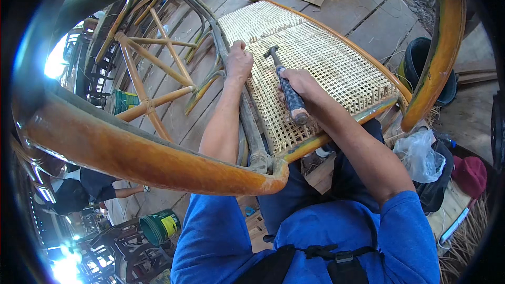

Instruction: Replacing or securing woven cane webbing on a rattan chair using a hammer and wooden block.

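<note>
Your right hand (pixel 300 81) is wrapped tight around the dark handle of a hammer (pixel 286 87), fingers fully curled, with the hammer head (pixel 272 51) lying low over the woven cane panel (pixel 326 63). Your left hand (pixel 238 62) is closed in a fist over the grey frame rail (pixel 247 121) at the panel's left edge, just beside the hammer head.

The risk is that closeness: a strike that drifts toward the rail probably lands on your left knuckles. A blow that falls on the open weave instead of the rail could snap or dent the cane strands, which look thin and taut. The handle's butt end points back toward you from the panel's near edge, so a loose grip may let it twist. The orange armrest (pixel 158 158), nearer you than the panel, crowds your elbows and could cut a swing short.
</note>
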`<control>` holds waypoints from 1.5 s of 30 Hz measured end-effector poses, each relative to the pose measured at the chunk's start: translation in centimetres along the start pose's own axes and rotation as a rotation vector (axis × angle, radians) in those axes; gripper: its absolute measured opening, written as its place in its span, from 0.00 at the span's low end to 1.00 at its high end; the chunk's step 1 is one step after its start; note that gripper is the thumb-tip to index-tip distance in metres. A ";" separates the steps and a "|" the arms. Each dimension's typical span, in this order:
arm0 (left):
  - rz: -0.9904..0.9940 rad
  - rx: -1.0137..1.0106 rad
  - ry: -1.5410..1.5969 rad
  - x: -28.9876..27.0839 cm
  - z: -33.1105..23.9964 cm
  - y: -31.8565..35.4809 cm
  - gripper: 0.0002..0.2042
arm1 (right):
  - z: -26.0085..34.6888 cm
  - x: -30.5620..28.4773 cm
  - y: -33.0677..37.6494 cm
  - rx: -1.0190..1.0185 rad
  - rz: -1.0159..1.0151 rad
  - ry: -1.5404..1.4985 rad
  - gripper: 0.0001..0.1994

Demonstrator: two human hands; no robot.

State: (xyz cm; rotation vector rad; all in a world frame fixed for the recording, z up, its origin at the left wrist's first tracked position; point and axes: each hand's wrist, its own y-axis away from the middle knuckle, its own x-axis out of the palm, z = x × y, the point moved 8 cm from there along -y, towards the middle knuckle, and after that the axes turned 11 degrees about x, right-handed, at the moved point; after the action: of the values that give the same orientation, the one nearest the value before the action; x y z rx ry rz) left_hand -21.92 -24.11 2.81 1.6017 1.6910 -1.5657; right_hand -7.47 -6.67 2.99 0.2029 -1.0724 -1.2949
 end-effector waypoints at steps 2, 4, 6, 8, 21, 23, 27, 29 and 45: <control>0.026 -0.010 -0.014 0.0 -0.5 0.2 0.11 | -0.5 -0.1 -0.6 0.060 0.068 0.088 0.11; 0.038 -0.064 0.010 -0.1 -0.2 0.1 0.12 | -0.8 0.4 -0.2 0.128 0.123 0.143 0.12; 0.013 -0.082 0.040 -0.2 -0.1 0.3 0.11 | -0.6 0.1 -0.3 0.077 0.063 0.158 0.12; -0.108 -0.039 0.028 -1.2 0.6 0.6 0.06 | -0.1 0.1 0.4 -0.020 0.001 0.088 0.11; -0.143 0.070 0.017 -1.7 -1.3 1.2 0.07 | -0.1 -0.4 0.0 -0.029 0.042 -0.013 0.11; -0.132 0.132 -0.028 -1.5 -1.6 1.2 0.06 | -0.3 0.1 0.3 0.086 0.097 0.317 0.11; -0.081 -0.053 0.094 -1.4 0.6 0.1 0.06 | 0.3 -0.6 0.0 -0.027 -0.001 0.198 0.12; -0.160 -0.067 0.184 -2.4 -0.3 -0.3 0.06 | 0.6 -0.8 -0.2 -0.071 -0.001 0.162 0.12; -0.098 0.049 0.043 0.4 0.4 -0.5 0.06 | 0.2 0.7 -0.2 0.099 0.018 0.358 0.11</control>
State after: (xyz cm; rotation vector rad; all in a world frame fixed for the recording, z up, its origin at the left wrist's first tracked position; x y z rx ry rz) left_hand -22.63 -24.09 2.59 1.6093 1.7919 -1.6416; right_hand -7.84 -7.21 3.33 0.4800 -0.8294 -1.1372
